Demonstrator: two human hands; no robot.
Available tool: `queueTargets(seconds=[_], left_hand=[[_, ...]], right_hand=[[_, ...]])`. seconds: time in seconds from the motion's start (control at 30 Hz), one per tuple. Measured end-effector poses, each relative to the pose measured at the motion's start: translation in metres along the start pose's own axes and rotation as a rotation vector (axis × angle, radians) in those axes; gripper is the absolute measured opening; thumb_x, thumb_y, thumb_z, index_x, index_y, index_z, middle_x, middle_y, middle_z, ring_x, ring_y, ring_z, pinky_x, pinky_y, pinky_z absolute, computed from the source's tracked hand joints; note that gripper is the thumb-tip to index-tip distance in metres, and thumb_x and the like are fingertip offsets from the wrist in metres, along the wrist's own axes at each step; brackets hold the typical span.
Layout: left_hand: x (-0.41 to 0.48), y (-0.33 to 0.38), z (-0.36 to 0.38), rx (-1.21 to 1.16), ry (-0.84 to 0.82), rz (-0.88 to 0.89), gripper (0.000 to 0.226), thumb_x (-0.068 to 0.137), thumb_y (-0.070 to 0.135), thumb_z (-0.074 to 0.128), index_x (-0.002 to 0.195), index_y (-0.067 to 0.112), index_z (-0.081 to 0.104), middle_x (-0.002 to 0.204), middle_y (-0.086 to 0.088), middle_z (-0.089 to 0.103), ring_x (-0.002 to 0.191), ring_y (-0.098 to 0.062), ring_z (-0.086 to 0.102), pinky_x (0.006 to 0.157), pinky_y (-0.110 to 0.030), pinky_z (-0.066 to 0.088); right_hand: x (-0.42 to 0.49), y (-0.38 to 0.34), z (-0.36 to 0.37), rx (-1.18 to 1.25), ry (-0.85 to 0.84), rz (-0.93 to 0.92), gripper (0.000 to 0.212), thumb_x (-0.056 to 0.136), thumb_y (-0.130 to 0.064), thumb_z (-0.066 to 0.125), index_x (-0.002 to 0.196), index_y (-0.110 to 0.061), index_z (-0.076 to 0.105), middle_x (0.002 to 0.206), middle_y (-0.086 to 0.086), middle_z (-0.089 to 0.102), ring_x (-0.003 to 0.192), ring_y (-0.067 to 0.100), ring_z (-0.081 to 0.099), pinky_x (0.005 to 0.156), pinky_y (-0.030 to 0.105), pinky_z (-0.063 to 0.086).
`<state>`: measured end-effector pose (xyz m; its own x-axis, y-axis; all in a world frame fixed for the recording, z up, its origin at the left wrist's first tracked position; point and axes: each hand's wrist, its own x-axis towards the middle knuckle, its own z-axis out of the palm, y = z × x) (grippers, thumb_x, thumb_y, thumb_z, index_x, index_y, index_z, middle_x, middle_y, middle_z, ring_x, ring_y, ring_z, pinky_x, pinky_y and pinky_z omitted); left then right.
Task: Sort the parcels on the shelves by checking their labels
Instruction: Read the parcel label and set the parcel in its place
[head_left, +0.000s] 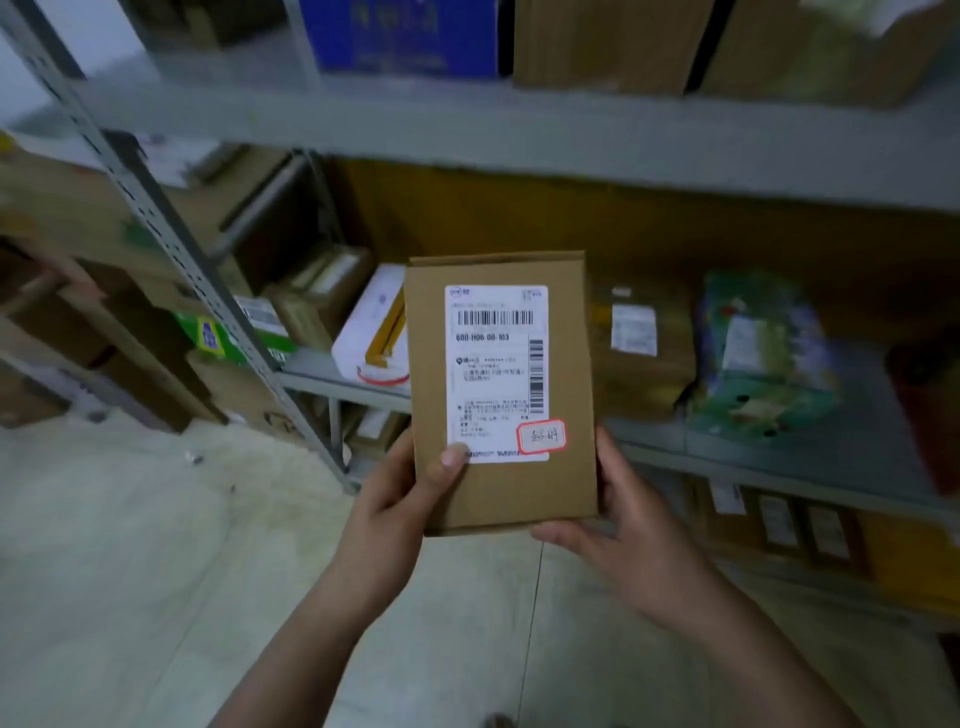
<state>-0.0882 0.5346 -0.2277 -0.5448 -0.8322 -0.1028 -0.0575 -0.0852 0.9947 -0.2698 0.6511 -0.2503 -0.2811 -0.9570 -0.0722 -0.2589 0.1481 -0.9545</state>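
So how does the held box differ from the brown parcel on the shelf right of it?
The held box is gripped by the left hand and right hand; the shelf parcel rests untouched. The held box's label is large, with a red-edged sticker; the shelf parcel's is smaller. Both are brown.

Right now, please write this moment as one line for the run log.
phase: inspection | held: brown parcel, label facing camera | left hand: grips lower left edge, thumb on label | right hand: grips lower right corner

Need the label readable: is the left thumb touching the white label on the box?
Touching. Head view shows the thumb of the left hand lying over the lower left corner of the white label on the brown box.
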Motion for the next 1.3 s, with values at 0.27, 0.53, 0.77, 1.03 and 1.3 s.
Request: queueTargets(seconds=[0.27,0.53,0.77,1.03,1.3], left_hand=[[-0.013,0.092,0.018,-0.024,-0.114,0.313,0.032,0.099,0.018,0.050,0.128,0.022,0.062,0.118,0.021,0.074,0.111,0.003,0.067,0.084,-0.008,0.051],[-0.003,0.110,0.064,-0.029,-0.234,0.418,0.032,0.092,0.027,0.053,0.123,0.024,0.062,0.117,0.020,0.074,0.111,-0.003,0.069,0.084,-0.012,0.054],[0.002,0.118,0.098,-0.012,-0.359,0.457,0.035,0.093,0.024,0.051,0.127,0.023,0.060,0.118,0.023,0.072,0.111,0.001,0.068,0.082,-0.009,0.053],[0.004,0.116,0.112,-0.005,-0.396,0.419,0.038,0.093,0.026,0.053,0.130,0.024,0.058,0.124,0.017,0.071,0.116,-0.005,0.067,0.087,-0.015,0.054],[0.006,0.108,0.106,0.003,-0.395,0.374,0.031,0.098,0.029,0.057,0.128,0.025,0.060,0.126,0.012,0.071,0.118,-0.010,0.067,0.090,-0.021,0.056]], right_hand=[[-0.032,-0.100,-0.052,-0.185,0.113,-0.290,0.098,0.087,-0.025,0.077,0.156,-0.048,0.012,0.140,-0.035,0.051,0.128,-0.011,0.051,0.106,0.017,0.045],[-0.067,-0.107,-0.089,-0.245,0.260,-0.302,0.099,0.090,-0.029,0.075,0.155,-0.052,0.005,0.146,-0.029,0.048,0.131,0.002,0.053,0.104,0.050,0.051],[-0.087,-0.101,-0.116,-0.262,0.349,-0.263,0.101,0.085,-0.033,0.077,0.155,-0.053,0.007,0.140,-0.027,0.055,0.122,0.004,0.060,0.099,0.051,0.054],[-0.094,-0.091,-0.128,-0.264,0.355,-0.266,0.098,0.084,-0.040,0.073,0.155,-0.052,0.007,0.139,-0.026,0.055,0.122,0.005,0.059,0.100,0.047,0.055],[-0.087,-0.080,-0.128,-0.245,0.303,-0.256,0.097,0.088,-0.028,0.074,0.159,-0.040,0.009,0.141,-0.027,0.054,0.129,0.000,0.054,0.107,0.045,0.050]])
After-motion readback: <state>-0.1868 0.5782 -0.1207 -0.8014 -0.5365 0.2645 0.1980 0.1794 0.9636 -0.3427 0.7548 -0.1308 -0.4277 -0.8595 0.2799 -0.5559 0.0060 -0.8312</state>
